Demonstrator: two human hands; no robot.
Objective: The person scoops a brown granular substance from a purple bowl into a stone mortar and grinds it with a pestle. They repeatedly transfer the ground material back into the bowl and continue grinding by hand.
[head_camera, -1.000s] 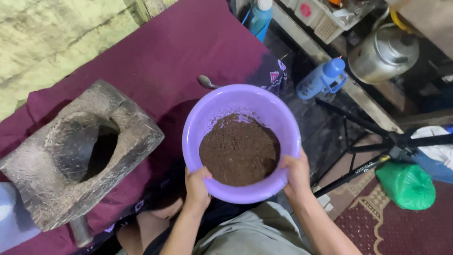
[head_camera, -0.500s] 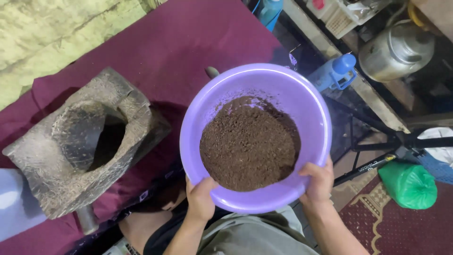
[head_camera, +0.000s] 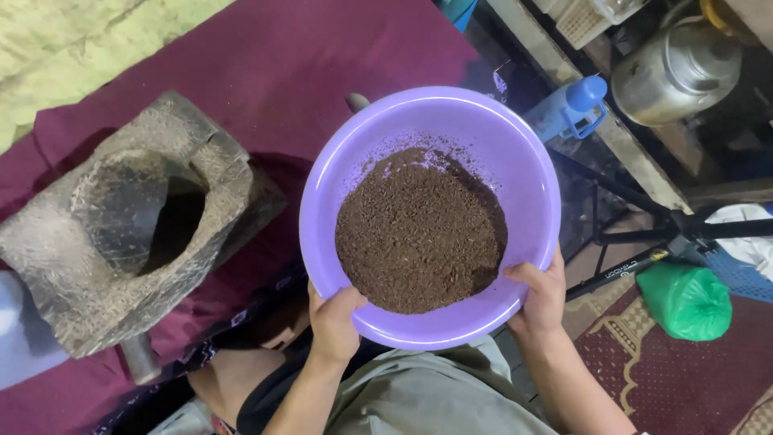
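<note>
Both hands, left hand (head_camera: 334,322) and right hand (head_camera: 541,298), grip the purple bowl (head_camera: 515,161) of dark brown powder (head_camera: 419,229), lifted near the stone mortar (head_camera: 133,234); steadiness matters next.

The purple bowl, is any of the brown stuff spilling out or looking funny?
Nothing has spilled. The brown powder sits inside the purple bowl, heaped toward the near side, with specks dusting the far inner wall. The left hand and right hand grip the near rim.
</note>
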